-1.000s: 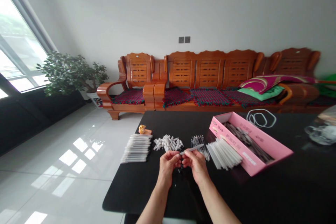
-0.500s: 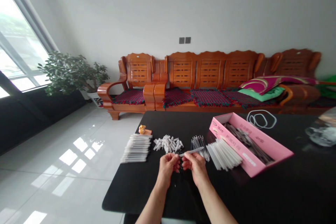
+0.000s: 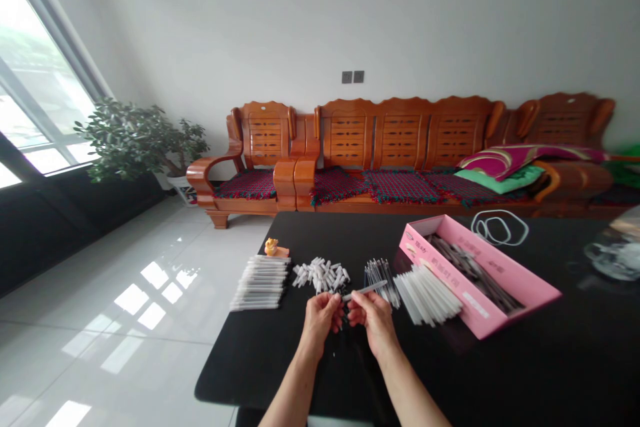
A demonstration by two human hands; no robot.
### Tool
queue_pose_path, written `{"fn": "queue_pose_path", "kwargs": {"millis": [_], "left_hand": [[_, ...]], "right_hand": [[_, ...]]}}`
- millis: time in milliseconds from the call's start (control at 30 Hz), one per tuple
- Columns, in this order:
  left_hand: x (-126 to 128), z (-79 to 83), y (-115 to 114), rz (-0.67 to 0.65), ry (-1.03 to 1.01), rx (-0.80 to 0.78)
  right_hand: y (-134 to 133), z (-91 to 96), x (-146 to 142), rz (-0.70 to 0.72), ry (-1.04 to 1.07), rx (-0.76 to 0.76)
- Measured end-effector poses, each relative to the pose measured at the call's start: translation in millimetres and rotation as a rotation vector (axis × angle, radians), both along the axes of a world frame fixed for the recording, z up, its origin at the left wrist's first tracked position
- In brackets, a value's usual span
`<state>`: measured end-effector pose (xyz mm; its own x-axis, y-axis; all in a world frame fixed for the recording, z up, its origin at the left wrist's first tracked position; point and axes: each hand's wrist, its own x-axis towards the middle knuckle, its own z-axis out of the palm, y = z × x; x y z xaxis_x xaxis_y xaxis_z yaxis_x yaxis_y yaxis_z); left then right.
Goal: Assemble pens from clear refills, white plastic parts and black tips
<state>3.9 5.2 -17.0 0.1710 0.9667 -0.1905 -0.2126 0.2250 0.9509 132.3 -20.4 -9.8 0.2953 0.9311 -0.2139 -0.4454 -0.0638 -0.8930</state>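
Note:
Over the black table, my right hand [image 3: 373,320] pinches a slim white pen [image 3: 375,287], whose far end points right and slightly up. My left hand [image 3: 320,320] is closed at the pen's left end; its fingertips hide what exactly is there. Small dark parts lie partly hidden beneath my fingers. Just beyond my hands is a heap of short white pen caps [image 3: 321,273]. Thin dark refills [image 3: 380,275] lie in a bundle to the right, beside a row of white pen barrels [image 3: 426,295]. On the left, capped white pens [image 3: 261,283] lie in a neat stack.
A pink box [image 3: 493,320] holding dark grey sticks stands at the right. Behind it lies a white looped cord [image 3: 523,233], with a clear plastic bag [image 3: 615,257] farther right. A small orange figurine [image 3: 273,248] sits behind the pen stack. A wooden sofa [image 3: 350,140] is beyond the table [image 3: 260,360].
Almost nothing differs. Both hands keep the pen in about the same place, and the whole view has shifted very slightly.

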Motion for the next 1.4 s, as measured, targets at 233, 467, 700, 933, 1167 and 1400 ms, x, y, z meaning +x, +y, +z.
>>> {"fn": "queue_pose_path", "kwargs": {"millis": [233,467,700,933,1167,1400], "left_hand": [[0,0.0,3,0.046,-0.069,-0.012],[0,-2.8,3,-0.015,0.01,0.022],[-1,1.1,1,0.015,-0.022,-0.022],[-1,-8.3,3,-0.014,0.007,0.031],[-2,-12.4,3,-0.048,0.058,-0.018],[-4,-15.0,2,-0.04,0.034,0.016]], "right_hand": [[2,-2.5,0,-0.009,0.008,-0.011],[3,-5.3,0,0.002,-0.011,-0.019],[4,-7.2,0,-0.009,-0.008,-0.027],[3,-8.0,0,0.007,-0.016,-0.048],[5,-14.3,0,0.001,-0.03,-0.058],[6,-17.4,1,0.009,-0.043,-0.077]]}}
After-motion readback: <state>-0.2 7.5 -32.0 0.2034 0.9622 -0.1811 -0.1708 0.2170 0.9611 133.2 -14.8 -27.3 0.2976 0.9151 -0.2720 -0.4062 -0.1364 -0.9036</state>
